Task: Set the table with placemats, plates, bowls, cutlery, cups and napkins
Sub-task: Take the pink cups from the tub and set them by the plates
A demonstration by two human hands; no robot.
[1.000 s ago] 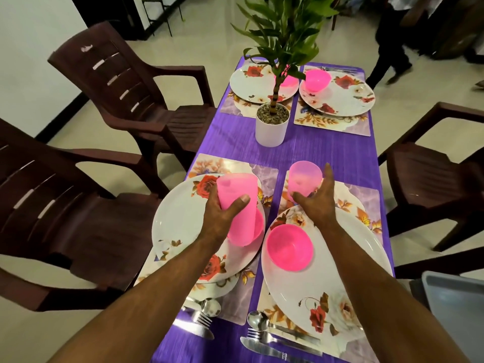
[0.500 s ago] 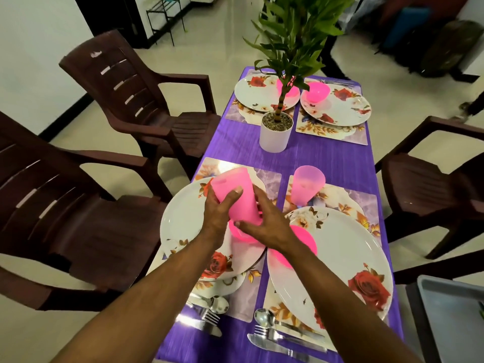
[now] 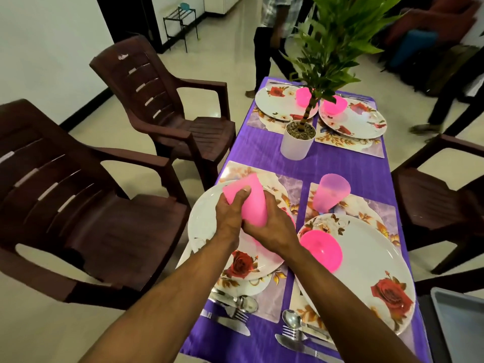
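Gripping a pink cup (image 3: 250, 203) with both hands over the near-left plate (image 3: 207, 221), at about ten o'clock from the near edge of the table (image 3: 264, 148): left hand (image 3: 230, 218) wrapping its thumb and curled fingers round the upper wall, right hand (image 3: 272, 226) closing round the lower end from the other side. Holding it tilted, mouth end leaning toward eleven o'clock, probably steadying it with two hands before standing it at this setting, or pulling apart nested cups; cannot tell which. Resting already at twelve o'clock of the near-right plate (image 3: 366, 271), on its placemat (image 3: 372, 208): a second pink cup (image 3: 331, 192), so likely only the left setting waiting for its cup. Sitting on the near-right plate, at its ten o'clock rim: a pink bowl (image 3: 320, 251), showing nothing inside. Hiding under the hands: a sliver of another pink bowl on the left plate, contents not visible. Lying at six o'clock of each near plate: cutlery (image 3: 235, 307), within a diner's reach. Standing mid-table at twelve o'clock: a white pot (image 3: 297, 145) holding gravel and a green plant (image 3: 332, 43). Showing at the far end, either side of the stem: two more plates, each carrying something pink. No napkins in sight.
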